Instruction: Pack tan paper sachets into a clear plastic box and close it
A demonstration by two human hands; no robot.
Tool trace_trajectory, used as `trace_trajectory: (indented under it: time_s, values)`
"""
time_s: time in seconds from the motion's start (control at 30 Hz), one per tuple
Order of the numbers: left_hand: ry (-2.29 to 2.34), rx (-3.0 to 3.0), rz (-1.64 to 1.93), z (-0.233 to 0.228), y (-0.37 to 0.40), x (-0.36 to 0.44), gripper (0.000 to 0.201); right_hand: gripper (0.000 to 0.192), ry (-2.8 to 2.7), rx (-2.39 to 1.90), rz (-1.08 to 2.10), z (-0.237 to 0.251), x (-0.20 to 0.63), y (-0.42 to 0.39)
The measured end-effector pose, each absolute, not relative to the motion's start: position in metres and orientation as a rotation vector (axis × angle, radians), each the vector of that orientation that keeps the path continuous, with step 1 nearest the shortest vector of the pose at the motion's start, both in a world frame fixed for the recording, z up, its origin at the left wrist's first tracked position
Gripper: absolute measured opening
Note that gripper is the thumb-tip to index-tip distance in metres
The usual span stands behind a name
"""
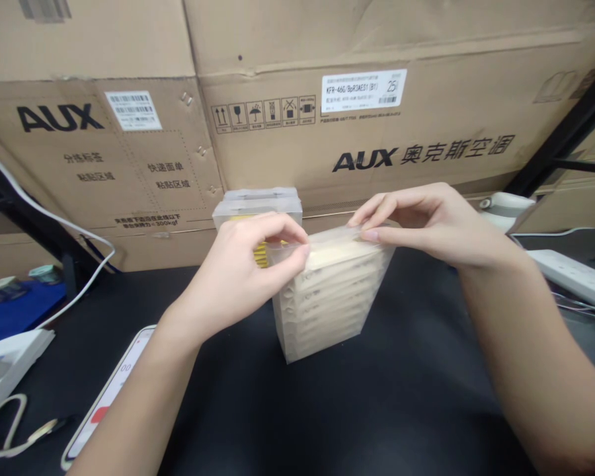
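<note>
Both hands' grip pinches the top film of the pack (pixel 330 297), standing mid-worktop (pixel 401 410): left hand (pixel 242 271) at its left corner, right hand (pixel 426 225) at its right. Risk: uneven pull could tip the upright pack or tear the film; box (pixel 258 205) just behind.

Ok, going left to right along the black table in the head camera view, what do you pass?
Blue mat → white box → phone → left hand → clear pack of beige pieces → right hand → white power strip.
</note>
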State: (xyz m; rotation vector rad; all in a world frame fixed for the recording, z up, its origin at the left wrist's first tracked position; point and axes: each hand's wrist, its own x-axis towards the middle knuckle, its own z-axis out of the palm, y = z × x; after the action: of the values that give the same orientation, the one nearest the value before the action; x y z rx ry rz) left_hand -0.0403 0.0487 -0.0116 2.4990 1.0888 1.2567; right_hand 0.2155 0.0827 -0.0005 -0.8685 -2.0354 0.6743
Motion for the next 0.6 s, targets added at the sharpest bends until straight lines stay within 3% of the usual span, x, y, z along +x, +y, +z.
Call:
trace_trajectory:
  time_s: [0.6]
  values:
    - [1.07,2.397,1.29,-0.0129,0.0481,-0.0405,0.004,0.016,-2.008,-0.796,0.781,-0.0029,0.2195,0.0876]
